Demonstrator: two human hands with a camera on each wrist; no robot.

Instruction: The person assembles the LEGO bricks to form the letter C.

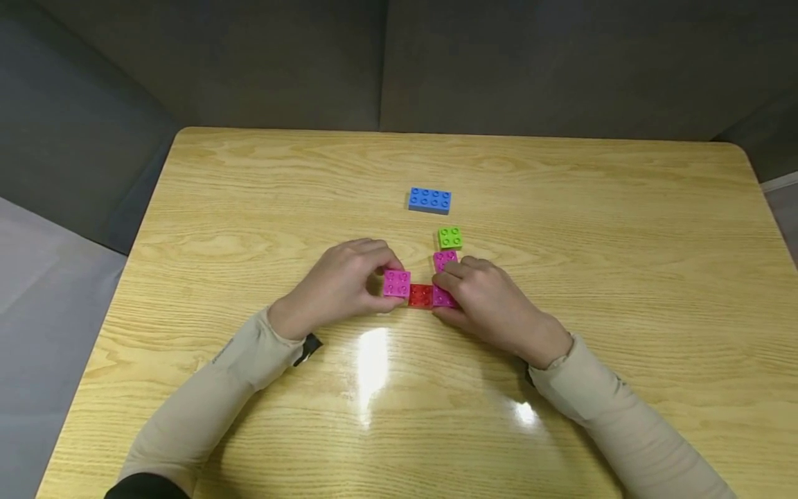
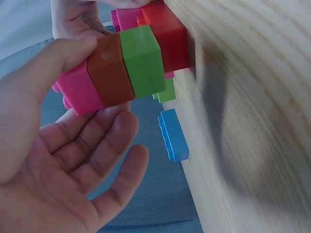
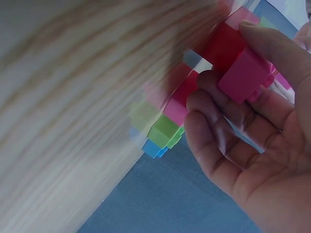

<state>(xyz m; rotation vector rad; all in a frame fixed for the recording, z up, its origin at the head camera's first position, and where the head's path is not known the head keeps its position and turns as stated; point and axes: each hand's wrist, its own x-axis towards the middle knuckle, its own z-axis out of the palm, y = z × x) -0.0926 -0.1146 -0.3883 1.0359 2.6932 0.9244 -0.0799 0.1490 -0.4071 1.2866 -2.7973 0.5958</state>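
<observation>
My left hand (image 1: 346,281) pinches a stack of three bricks between thumb and fingers: a pink brick (image 2: 80,90) on top, a brown brick (image 2: 111,70) in the middle and a green brick (image 2: 142,60) at the bottom. Right beside the stack sits a red brick (image 1: 420,296). A pink brick (image 3: 245,75) is on the red one's right side, with my right hand (image 1: 492,301) gripping it by thumb and fingertips. Another pink brick (image 1: 445,259) lies just behind the right fingers, partly covered by them in the head view.
Behind the pink brick stands a small lime green brick (image 1: 450,238). Farther back lies a longer blue brick (image 1: 430,200). The wooden table (image 1: 249,180) has grey partitions (image 1: 280,62) along its back edge.
</observation>
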